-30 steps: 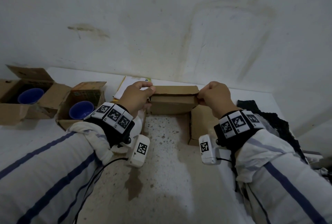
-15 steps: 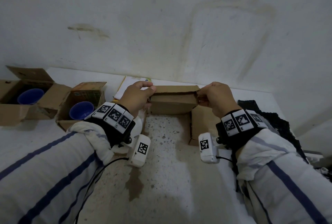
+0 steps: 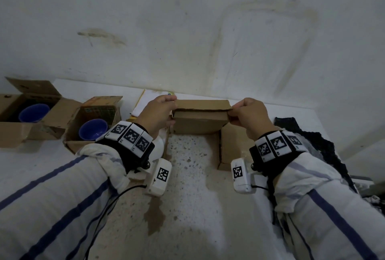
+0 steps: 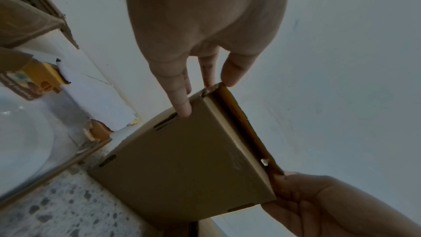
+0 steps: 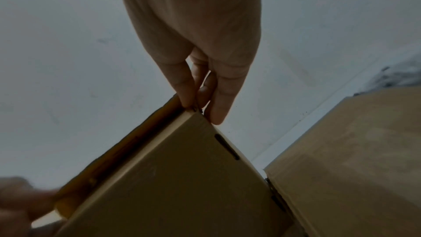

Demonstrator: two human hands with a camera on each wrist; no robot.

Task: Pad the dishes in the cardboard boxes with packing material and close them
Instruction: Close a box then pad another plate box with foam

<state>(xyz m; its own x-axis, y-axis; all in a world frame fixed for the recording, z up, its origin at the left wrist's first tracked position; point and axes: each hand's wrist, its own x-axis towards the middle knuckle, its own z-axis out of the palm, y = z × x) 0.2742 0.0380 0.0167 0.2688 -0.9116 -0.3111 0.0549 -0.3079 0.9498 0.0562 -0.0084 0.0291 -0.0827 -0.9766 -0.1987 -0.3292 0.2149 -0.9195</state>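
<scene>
A brown cardboard box flap stands raised at the far end of a flat box, its top edge folded over. My left hand pinches the flap's left top corner. My right hand pinches its right top corner. The left wrist view shows my left fingertips on the flap and my right hand at the other corner. A speckled white sheet lies between the box's side flaps. A white plate sits by the left side flap, mostly hidden under my left wrist in the head view.
Two open cardboard boxes stand on the white surface at the left, each with a blue bowl inside. White papers lie against the wall behind the left hand. A black cloth lies at the right. The wall is close behind the flap.
Both hands stay on the flap's top corners. The right hand and wrist have shifted slightly; the flap stands much as before.
</scene>
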